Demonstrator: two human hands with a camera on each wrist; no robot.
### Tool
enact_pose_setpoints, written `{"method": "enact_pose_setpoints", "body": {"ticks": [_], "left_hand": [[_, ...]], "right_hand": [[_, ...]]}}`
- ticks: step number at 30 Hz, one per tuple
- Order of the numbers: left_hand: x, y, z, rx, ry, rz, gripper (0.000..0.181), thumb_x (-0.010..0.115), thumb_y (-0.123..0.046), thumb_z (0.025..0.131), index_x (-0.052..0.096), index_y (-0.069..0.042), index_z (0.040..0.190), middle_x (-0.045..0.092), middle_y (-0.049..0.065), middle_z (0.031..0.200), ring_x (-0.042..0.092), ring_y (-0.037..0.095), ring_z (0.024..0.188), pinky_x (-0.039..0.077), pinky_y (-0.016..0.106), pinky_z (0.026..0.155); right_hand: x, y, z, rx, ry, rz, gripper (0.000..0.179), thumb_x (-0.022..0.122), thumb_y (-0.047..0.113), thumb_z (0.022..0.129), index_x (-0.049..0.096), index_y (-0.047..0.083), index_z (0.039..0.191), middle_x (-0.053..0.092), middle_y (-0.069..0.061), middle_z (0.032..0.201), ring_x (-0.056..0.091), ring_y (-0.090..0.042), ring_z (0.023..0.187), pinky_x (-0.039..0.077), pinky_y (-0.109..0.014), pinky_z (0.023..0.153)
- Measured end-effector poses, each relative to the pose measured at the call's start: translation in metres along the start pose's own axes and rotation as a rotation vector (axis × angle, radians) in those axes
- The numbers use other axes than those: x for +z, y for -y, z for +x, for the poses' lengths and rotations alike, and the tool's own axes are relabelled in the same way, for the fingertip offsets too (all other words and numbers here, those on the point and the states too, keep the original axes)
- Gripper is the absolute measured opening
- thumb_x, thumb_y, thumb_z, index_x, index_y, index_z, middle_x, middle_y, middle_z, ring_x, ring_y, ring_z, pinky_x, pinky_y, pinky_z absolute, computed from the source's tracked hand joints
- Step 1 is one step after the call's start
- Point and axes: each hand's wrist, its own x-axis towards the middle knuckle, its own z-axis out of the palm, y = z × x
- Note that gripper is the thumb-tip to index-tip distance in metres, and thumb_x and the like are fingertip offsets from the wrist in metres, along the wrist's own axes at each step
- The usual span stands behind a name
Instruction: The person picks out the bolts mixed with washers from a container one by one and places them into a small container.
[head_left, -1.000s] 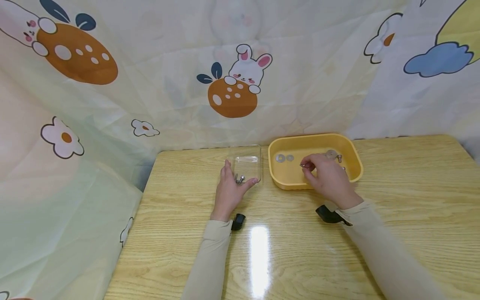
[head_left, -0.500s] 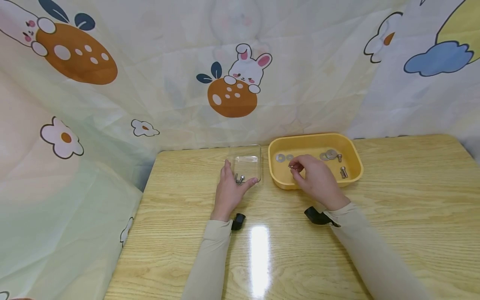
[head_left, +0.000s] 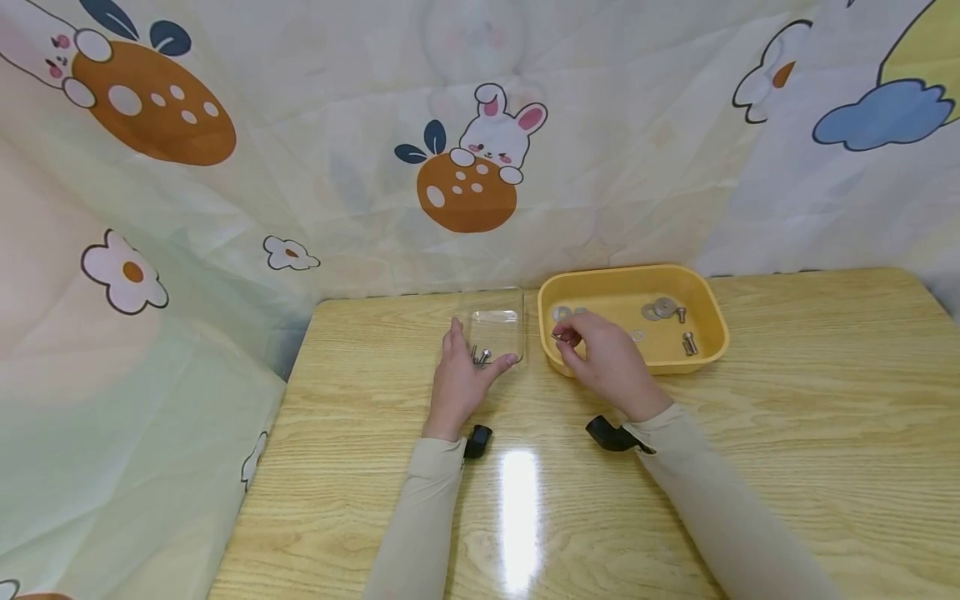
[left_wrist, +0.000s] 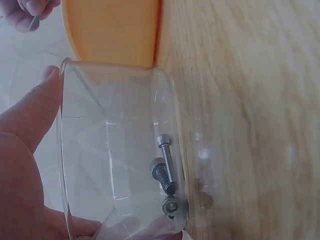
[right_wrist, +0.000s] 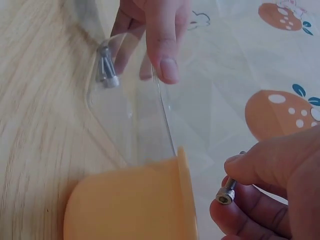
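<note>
My right hand [head_left: 611, 367] pinches a socket head screw [right_wrist: 226, 193] between thumb and fingers, its hex socket facing the right wrist camera. In the head view this hand is over the left end of a yellow bin [head_left: 678, 367]. My left hand [head_left: 459, 387] steadies a clear plastic box [left_wrist: 125, 100] at its near left corner, thumb at the rim and fingers down the side. Several socket head screws [left_wrist: 165, 172] lie on the box floor near that hand.
Inside the yellow bin are several flat washers [head_left: 664, 307], a screw [head_left: 681, 315] beside them and more screws [head_left: 689, 343] at the right end. Box and bin stand side by side on the wooden table [head_left: 360, 467], close to the printed cloth backdrop [head_left: 352, 217].
My right hand has moved left across the yellow bin with the screw pinched in it, uncovering screws and washers at the right. The left hand and clear box have stayed put.
</note>
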Motion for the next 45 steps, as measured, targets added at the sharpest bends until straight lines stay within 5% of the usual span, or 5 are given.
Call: {"method": "enact_pose_setpoints", "body": {"ticks": [31,45], "left_hand": [[0.001,0.000,-0.001,0.009,-0.014,0.012,0.121,0.078,-0.059,0.080,0.009,0.001,0.160,0.026,0.022,0.161,0.047,0.044,0.132,0.041,0.054,0.106],[0.000,0.001,-0.001,0.025,-0.011,0.030,0.125,0.073,-0.068,0.079,0.009,0.003,0.160,0.026,0.023,0.160,0.044,0.044,0.135,0.041,0.054,0.107]], "right_hand": [[0.035,0.020,0.019,-0.001,0.033,0.033,0.009,0.074,0.007,0.091,0.073,0.006,0.100,0.068,-0.005,0.093,0.065,-0.018,0.083,0.054,-0.036,0.073],[0.046,0.021,0.026,-0.063,0.030,0.007,0.008,0.076,0.009,0.090,0.075,0.008,0.098,0.071,-0.003,0.093,0.066,-0.018,0.084,0.054,-0.035,0.073]]}}
